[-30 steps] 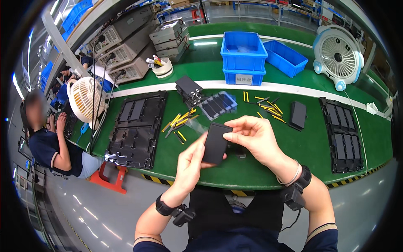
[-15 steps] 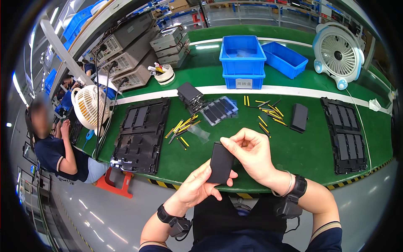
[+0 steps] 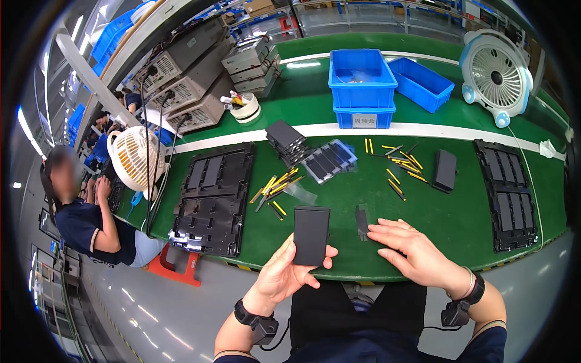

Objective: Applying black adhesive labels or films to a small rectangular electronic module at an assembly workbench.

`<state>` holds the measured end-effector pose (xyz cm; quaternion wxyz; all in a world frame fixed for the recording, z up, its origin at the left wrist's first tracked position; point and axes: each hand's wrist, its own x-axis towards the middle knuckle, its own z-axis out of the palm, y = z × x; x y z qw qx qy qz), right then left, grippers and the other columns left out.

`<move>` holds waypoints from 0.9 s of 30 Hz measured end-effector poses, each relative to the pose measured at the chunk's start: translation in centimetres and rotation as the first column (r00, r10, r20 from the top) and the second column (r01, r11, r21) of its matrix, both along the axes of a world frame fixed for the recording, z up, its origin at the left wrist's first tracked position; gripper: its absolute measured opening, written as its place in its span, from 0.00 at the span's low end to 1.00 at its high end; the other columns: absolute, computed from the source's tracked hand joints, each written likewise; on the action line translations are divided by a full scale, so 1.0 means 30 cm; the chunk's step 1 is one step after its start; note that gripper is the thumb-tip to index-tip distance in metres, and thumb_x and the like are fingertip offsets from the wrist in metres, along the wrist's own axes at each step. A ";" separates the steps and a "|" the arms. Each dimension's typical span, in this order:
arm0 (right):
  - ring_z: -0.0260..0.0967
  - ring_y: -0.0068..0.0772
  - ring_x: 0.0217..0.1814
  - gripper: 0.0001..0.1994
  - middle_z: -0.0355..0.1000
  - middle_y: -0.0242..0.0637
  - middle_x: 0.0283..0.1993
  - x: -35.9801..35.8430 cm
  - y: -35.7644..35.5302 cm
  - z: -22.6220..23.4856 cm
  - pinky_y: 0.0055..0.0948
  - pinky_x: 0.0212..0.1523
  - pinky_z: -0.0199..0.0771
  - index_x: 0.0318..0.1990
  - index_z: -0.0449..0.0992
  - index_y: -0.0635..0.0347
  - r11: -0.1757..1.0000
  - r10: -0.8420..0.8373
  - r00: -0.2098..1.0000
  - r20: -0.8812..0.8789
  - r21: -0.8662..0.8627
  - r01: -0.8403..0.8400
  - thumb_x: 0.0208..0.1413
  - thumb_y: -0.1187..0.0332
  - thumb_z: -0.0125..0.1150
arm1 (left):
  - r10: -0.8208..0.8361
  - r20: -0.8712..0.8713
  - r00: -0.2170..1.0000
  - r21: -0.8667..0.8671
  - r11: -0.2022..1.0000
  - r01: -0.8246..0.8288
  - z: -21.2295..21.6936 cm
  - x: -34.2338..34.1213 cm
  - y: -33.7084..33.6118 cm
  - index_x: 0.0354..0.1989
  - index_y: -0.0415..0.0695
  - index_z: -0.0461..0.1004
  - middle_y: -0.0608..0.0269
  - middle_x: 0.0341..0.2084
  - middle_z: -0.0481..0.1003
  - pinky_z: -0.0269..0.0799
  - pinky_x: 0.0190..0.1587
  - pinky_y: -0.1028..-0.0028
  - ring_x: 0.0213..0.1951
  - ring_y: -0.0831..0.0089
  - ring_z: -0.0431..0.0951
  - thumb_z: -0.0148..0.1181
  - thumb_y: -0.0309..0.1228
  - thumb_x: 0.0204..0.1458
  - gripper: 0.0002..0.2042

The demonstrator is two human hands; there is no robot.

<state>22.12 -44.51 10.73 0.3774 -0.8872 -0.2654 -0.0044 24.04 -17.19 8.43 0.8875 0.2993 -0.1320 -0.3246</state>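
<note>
My left hand [image 3: 281, 272] grips a flat black rectangular block [image 3: 311, 236], thumb along one side and fingers round the other, tilted up above the front edge of the green table. My right hand [image 3: 411, 249] is apart from it, with fingers stretched out and the palm low over the table. Its fingertips are at a thin dark strip [image 3: 361, 222] lying on the green surface; whether they touch it I cannot tell. Beyond the block lie several loose black-and-yellow strips [image 3: 275, 189] and a clear film piece [image 3: 301, 193].
Black moulded trays stand at left [image 3: 212, 227] and right [image 3: 503, 181], the right one holding several dark blocks. Behind are a stack of black blocks [image 3: 285, 142], a film sheet with dark strips [image 3: 330, 160], more yellow strips [image 3: 407, 163], blue bins [image 3: 363, 91] and a fan [image 3: 496, 75]. A person [image 3: 91, 218] sits at left.
My right hand has left the block's top edge, moved right and down to the table, and opened. A dark strip now shows beside its fingertips. The block is turned more upright in my left hand.
</note>
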 end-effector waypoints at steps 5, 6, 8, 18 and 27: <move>0.64 0.43 0.57 0.15 0.69 0.43 0.52 -0.004 0.003 -0.006 0.42 0.57 0.63 0.48 0.71 0.61 0.998 -0.021 0.995 0.102 -0.064 0.027 0.53 0.69 0.56 | -0.006 -0.003 1.000 0.021 1.000 0.006 -0.012 0.009 0.006 0.61 0.44 0.49 0.38 0.51 0.63 0.80 0.38 0.67 0.48 0.59 0.70 0.37 0.41 0.62 0.22; 0.66 0.42 0.53 0.12 0.70 0.42 0.49 0.009 0.001 0.003 0.39 0.53 0.67 0.44 0.72 0.62 0.999 -0.013 0.993 0.118 -0.032 0.016 0.51 0.71 0.57 | -0.010 -0.007 1.000 0.020 1.000 0.010 -0.014 0.010 0.008 0.61 0.44 0.49 0.38 0.51 0.63 0.80 0.38 0.67 0.48 0.59 0.70 0.37 0.41 0.62 0.22; 0.69 0.42 0.50 0.10 0.71 0.42 0.47 0.028 0.001 0.007 0.37 0.48 0.71 0.40 0.72 0.62 1.000 -0.010 0.992 0.128 -0.002 0.011 0.49 0.72 0.58 | -0.006 -0.019 1.000 0.015 1.000 0.006 -0.018 0.009 0.008 0.61 0.44 0.48 0.38 0.51 0.63 0.80 0.38 0.66 0.48 0.59 0.70 0.37 0.40 0.62 0.22; 0.70 0.33 0.27 0.07 0.66 0.34 0.21 0.096 0.054 0.032 0.28 0.28 0.72 0.29 0.65 0.59 0.871 0.282 0.856 0.434 -0.489 -0.039 0.41 0.73 0.55 | 0.065 0.072 0.995 0.214 0.974 -0.079 0.018 0.003 0.016 0.61 0.42 0.48 0.41 0.51 0.64 0.79 0.38 0.66 0.48 0.61 0.71 0.39 0.42 0.61 0.25; 0.72 0.35 0.34 0.07 0.72 0.36 0.31 -0.046 0.073 -0.017 0.29 0.32 0.73 0.32 0.69 0.59 0.994 0.089 0.941 0.327 -0.083 -0.065 0.44 0.74 0.59 | -0.437 0.842 0.316 0.474 0.321 -0.820 0.088 -0.015 -0.006 0.46 0.54 0.76 0.58 0.47 0.67 0.69 0.46 0.69 0.45 0.60 0.68 0.65 0.23 0.39 0.22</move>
